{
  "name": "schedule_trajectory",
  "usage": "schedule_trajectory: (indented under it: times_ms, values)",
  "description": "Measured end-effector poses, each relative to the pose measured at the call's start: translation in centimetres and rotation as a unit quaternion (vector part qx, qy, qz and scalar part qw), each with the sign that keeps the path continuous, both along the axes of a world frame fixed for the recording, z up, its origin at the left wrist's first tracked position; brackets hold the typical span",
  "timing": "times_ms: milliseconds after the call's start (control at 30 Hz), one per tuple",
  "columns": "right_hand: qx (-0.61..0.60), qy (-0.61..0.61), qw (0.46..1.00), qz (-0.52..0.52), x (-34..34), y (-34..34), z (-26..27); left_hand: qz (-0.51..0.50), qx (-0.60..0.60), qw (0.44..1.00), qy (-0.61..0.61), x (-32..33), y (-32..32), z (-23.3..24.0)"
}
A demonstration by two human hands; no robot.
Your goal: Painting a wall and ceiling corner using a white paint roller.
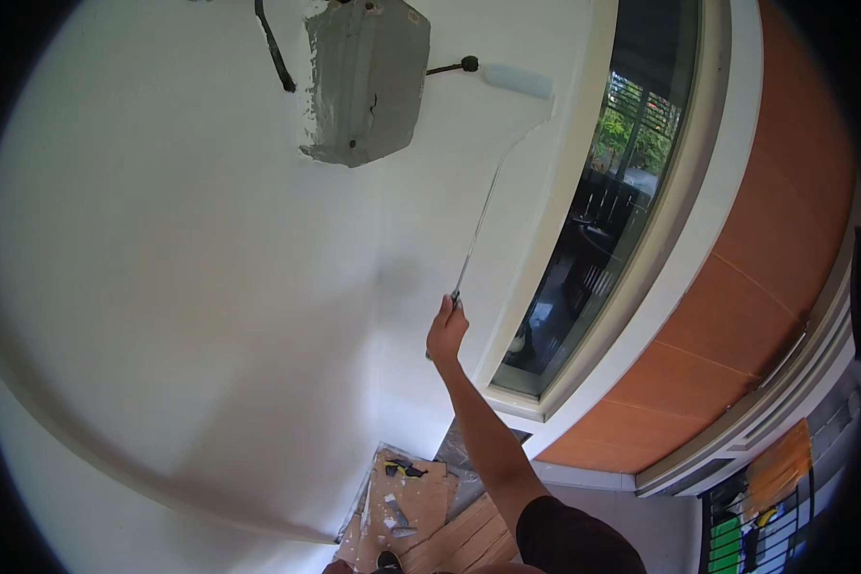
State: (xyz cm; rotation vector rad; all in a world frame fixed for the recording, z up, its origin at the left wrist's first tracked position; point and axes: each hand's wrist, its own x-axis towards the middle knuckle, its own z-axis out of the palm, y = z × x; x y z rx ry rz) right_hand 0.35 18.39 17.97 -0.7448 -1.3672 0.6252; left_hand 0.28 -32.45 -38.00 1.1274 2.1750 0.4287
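My right hand (448, 331) is raised and closed around the handle of a paint roller (518, 81). Its long wire frame runs up from the fist, and the pale roller sleeve lies against the white wall (466, 179) between a black cable end (469, 64) and the window frame (570, 186). To the left of the roller is a grey box or cover (373, 86) with white paint smeared along its edge. At the bottom rim a small patch of skin, possibly my left hand (339, 567), is cut off; whether it holds anything is hidden.
Paint-spattered cardboard (430, 495) covers the floor by the wall corner, with scraper-like tools (400, 518) and a yellow-and-black item (405, 469) on it. My shoe (387, 561) stands there. A second black cable (275, 50) hangs left of the box. Orange panels (717, 316) flank the window.
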Motion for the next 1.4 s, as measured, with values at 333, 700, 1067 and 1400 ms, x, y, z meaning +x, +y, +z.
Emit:
schedule_trajectory:
  times_ms: [333,700,1067,1400]
  values:
    - [0.013,-0.021,1.000,0.006,-0.4,1.8,10.2,-0.022,-0.141,0.988,-0.059,-3.0,-1.1,3.8]
    - [-0.021,-0.071,0.997,-0.007,2.5,-1.1,2.6,-0.044,-0.107,0.989,-0.089,-2.5,0.3,3.9]
    - [0.025,-0.072,0.997,-0.030,2.8,1.1,6.9,0.042,-0.179,0.951,-0.249,-4.4,0.8,9.9]
    - [-0.022,-0.134,0.990,-0.042,5.3,-1.9,-6.4,0.028,-0.210,0.939,-0.272,-5.6,-0.6,10.0]
